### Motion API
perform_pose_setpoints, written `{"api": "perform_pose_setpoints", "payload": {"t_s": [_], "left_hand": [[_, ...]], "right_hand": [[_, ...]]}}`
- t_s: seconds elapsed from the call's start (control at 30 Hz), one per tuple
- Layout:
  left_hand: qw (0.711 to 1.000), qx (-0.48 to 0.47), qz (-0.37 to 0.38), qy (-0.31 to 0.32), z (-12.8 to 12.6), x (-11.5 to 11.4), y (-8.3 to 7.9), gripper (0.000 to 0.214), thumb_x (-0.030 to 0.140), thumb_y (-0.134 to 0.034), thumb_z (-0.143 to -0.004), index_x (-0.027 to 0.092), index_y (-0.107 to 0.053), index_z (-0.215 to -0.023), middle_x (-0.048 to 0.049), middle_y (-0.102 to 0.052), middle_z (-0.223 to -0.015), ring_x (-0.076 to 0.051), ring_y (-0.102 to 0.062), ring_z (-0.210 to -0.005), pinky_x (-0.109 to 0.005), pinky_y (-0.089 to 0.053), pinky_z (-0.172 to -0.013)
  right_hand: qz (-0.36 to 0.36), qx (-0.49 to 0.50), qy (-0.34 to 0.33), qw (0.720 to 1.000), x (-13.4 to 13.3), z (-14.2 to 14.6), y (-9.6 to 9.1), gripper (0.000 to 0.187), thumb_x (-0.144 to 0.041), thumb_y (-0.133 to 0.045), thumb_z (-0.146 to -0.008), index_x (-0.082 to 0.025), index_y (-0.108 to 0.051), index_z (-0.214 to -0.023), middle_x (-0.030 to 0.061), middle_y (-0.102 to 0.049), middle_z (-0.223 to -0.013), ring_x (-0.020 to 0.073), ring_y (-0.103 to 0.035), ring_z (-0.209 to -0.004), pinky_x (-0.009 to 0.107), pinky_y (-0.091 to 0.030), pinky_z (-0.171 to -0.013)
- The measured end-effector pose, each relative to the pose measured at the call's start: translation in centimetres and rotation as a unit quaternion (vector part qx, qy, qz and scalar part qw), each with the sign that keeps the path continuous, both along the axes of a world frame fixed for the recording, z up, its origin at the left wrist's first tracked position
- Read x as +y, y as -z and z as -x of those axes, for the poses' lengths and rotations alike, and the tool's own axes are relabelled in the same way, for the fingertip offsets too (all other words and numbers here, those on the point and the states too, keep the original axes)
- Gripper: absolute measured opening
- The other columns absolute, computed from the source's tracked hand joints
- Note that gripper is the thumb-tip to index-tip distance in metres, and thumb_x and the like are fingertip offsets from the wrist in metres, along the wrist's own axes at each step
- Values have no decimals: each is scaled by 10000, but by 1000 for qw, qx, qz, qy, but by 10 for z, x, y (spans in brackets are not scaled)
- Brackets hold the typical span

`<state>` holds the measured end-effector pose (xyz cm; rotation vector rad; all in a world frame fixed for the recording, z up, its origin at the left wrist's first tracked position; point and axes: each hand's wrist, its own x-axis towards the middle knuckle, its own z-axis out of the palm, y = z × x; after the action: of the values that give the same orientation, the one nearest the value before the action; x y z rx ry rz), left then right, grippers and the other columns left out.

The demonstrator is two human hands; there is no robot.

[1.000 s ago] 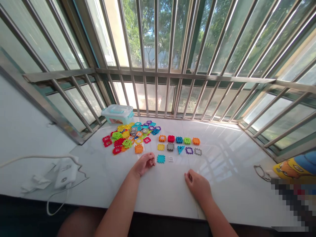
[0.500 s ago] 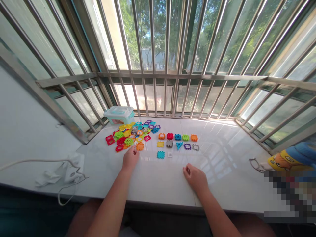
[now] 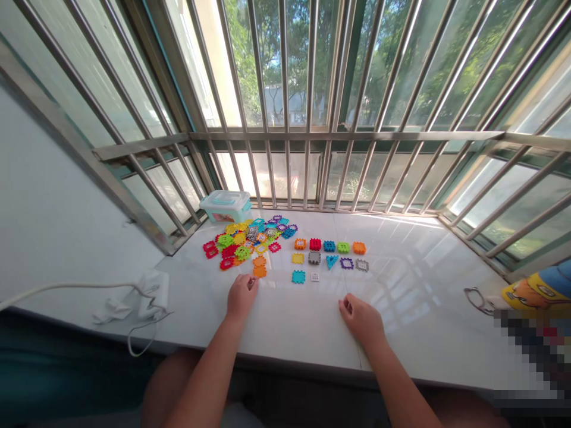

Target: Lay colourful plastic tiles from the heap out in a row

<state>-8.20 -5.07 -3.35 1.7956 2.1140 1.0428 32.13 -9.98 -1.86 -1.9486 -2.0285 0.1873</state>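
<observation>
My left hand (image 3: 242, 295) has its fingers closed at the near edge of an orange toothed plastic tile (image 3: 259, 271), thumb and fingertips pinching by its corner. A second orange tile (image 3: 259, 261) lies just behind it, against a heap of coloured interlocking tiles (image 3: 243, 241). My right hand (image 3: 363, 319) rests on the white surface with its fingers curled, holding nothing that I can see. Ahead of it are rows of sorted pieces, including a turquoise square (image 3: 298, 277), a small white square (image 3: 315, 277), a blue triangle (image 3: 331, 261) and a grey block (image 3: 314, 258).
A pale turquoise lidded box (image 3: 226, 206) stands behind the heap. A white power strip (image 3: 154, 295) with cables lies left. A yellow and blue bottle-like object (image 3: 530, 291) with a loop lies at the right edge. Metal bars (image 3: 307, 136) rise behind the surface.
An orange tile has come toward me at my left hand, and another orange tile now shows behind it. My right hand stays curled in place. The view has shifted slightly.
</observation>
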Motion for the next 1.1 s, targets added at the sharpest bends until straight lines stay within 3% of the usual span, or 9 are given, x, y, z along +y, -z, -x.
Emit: {"api": "perform_pose_setpoints", "payload": {"t_s": [0.1,0.2,0.27,0.37,0.5,0.7,0.83,0.97,1.1], "left_hand": [[999,3,13,29,-1,-15,-1,157,309,-595,-928,237,-729,-966,-59,-691,-1048,-187,-653,-784,-317,-532,-798],[998,16,13,52,-3,-23,-3,265,320,-598,-944,244,-723,-1166,-73,-668,-1180,-184,-654,-817,-326,-546,-826],[997,41,11,59,-6,-25,-4,387,325,-590,-960,239,-669,-1329,-92,-644,-1230,-212,-668,-932,-343,-543,-883],[993,98,28,63,-11,-24,-6,439,322,-571,-982,224,-631,-1405,-110,-638,-1209,-259,-650,-1099,-365,-516,-962],[991,109,29,78,-15,-26,-8,381,325,-564,-989,231,-666,-1344,-104,-643,-1174,-263,-649,-1100,-372,-507,-979],[990,48,5,135,-15,-36,-13,159,305,-608,-948,265,-734,-1037,-58,-661,-1087,-217,-674,-1012,-319,-510,-917],[982,15,48,181,-14,-36,-17,100,323,-659,-913,275,-743,-936,-31,-708,-936,-203,-665,-859,-300,-482,-805],[977,-11,66,203,-12,-36,-19,114,377,-712,-887,278,-765,-870,-21,-705,-797,-200,-630,-748,-292,-434,-719],[969,-17,79,234,-9,-35,-19,149,399,-711,-902,278,-798,-890,-26,-724,-791,-189,-622,-712,-292,-418,-699]], "right_hand": [[-4,-2,0,1000,0,0,1,292,-410,-508,-1027,-236,-587,-806,7,-687,-725,169,-593,-630,293,-229,-608],[-9,-6,-1,1000,-1,-1,3,297,-414,-505,-1031,-239,-576,-802,6,-682,-718,172,-597,-625,290,-228,-605],[-11,-7,-3,1000,-1,0,3,304,-422,-499,-1034,-241,-577,-802,8,-683,-718,176,-602,-625,289,-227,-602],[-13,-9,-3,1000,-1,0,4,303,-428,-496,-1031,-245,-585,-806,15,-687,-722,183,-609,-630,292,-223,-595],[-16,-14,-3,1000,-1,-1,5,300,-434,-497,-1029,-248,-587,-811,14,-689,-729,185,-608,-629,294,-232,-592],[-17,-11,0,1000,-7,7,2,293,-419,-510,-1028,-246,-584,-804,15,-691,-739,183,-615,-649,293,-253,-602],[-5,30,-53,998,-17,40,-4,286,-413,-504,-1040,-247,-606,-831,16,-702,-778,183,-644,-695,288,-318,-634],[24,80,-141,987,-20,97,-8,216,-403,-507,-1049,-262,-669,-1062,36,-739,-1019,195,-702,-840,281,-424,-720],[52,68,-186,979,-3,149,-13,517,-432,-597,-1004,-253,-530,-1484,108,-654,-1362,250,-714,-1057,311,-489,-828]]}}
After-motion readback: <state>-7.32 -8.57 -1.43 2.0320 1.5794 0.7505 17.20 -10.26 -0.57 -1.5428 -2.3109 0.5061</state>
